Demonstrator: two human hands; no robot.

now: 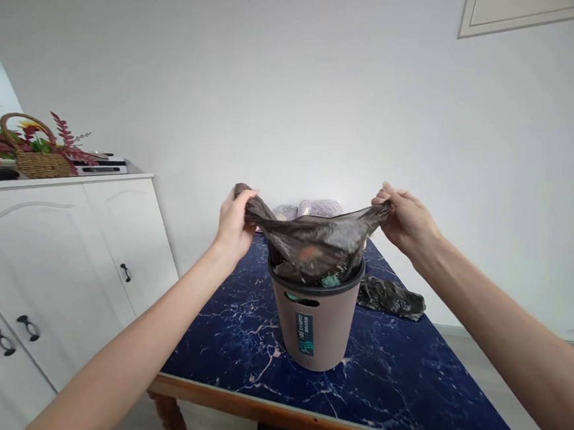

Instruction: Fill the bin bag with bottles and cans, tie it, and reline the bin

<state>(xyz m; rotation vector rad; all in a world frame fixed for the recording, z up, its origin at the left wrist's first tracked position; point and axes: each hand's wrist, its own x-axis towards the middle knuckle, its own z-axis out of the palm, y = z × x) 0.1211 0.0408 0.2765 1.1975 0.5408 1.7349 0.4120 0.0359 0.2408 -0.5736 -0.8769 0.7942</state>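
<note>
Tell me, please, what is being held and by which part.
The bag, by its top edge: left hand and right hand grip opposite ends.

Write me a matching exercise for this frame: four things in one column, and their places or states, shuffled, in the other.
Things
1. Bin
2. Stretched bag
3. Crumpled black plastic
4. Woven basket

Places or states
A. On the white cabinet, with red sprigs
B. Lying on the blue tabletop, to the right
C. Standing upright, a teal label on its side
D. Held up between left hand and right hand

Right pairs: 1-C, 2-D, 3-B, 4-A
</note>
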